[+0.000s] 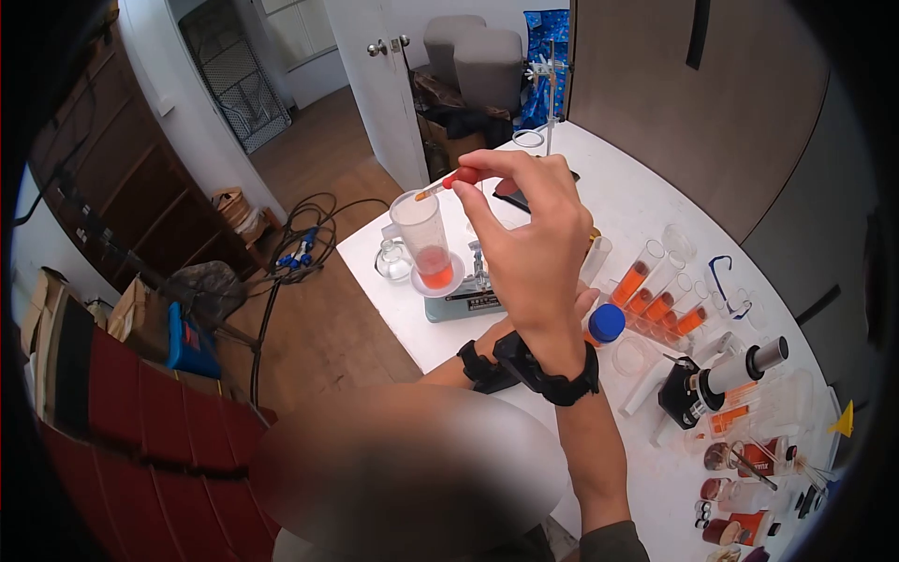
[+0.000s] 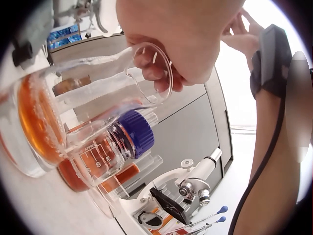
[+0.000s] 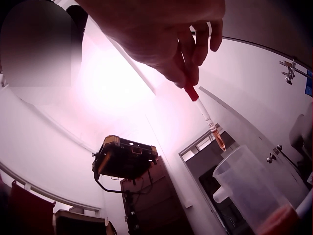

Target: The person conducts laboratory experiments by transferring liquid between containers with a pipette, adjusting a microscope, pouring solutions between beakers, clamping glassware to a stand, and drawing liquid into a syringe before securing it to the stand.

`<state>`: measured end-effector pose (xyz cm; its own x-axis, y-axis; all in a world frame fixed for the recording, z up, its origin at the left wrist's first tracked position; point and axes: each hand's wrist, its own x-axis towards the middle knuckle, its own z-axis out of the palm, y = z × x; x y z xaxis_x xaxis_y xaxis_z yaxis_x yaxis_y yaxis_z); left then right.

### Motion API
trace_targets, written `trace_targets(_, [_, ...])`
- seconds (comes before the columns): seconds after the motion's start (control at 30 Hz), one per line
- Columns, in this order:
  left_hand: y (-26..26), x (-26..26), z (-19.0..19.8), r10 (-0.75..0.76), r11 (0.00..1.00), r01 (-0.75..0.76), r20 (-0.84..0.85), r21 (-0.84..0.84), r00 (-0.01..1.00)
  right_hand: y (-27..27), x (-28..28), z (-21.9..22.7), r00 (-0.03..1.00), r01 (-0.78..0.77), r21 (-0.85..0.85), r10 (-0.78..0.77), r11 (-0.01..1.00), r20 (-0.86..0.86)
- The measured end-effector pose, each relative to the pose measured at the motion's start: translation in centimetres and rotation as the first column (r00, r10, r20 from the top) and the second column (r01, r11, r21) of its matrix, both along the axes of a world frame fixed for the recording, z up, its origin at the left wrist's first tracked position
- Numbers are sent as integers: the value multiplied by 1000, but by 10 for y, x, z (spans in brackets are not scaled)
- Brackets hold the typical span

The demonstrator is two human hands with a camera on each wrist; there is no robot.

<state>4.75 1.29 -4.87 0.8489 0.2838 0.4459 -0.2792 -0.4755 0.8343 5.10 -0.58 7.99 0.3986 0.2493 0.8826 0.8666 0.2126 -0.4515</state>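
My right hand (image 1: 534, 225) pinches the red rubber bulb of a dropper (image 1: 433, 191) between thumb and forefinger. Amber liquid shows in its slanted tip, close over the mouth of a plastic measuring cup (image 1: 417, 223). Red liquid fills the cup's lower part, and it stands on a small round pan (image 1: 456, 281) of a balance (image 1: 449, 307). Largely hidden behind the right wrist in the head view, my left hand (image 2: 171, 44) has loosely curled fingers right at the rim of a glass beaker (image 2: 93, 68) holding orange liquid. A blue-capped bottle (image 2: 105, 152) of orange liquid stands beside this beaker.
Orange-filled test tubes (image 1: 661, 304) stand in a rack to the right, with a microscope (image 1: 702, 389) nearer me. Several jars (image 1: 721, 456) line the right table edge. A small glass bottle (image 1: 392, 260) sits left of the balance; a ring stand (image 1: 552, 103) rises behind.
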Motion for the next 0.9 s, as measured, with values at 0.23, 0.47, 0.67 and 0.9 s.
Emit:
trace_targets(0.23, [0, -2, 3, -4, 999, 3, 34, 41, 999, 3, 0, -2, 1000, 7, -25, -7, 1000, 9])
trace_targets(0.47, [22, 19, -33, -97, 993, 96, 13, 67, 995, -18, 4, 9, 999, 36, 14, -35, 999, -15])
trace_targets(0.67, [16, 18, -25, -99, 994, 89, 170, 64, 980, -45, 20, 14, 987, 155, 62, -153, 986, -41])
trace_targets(0.9, [17, 26, -38, -85, 995, 64, 284, 82, 955, -56, 27, 6, 982, 179, 18, -178, 984, -66])
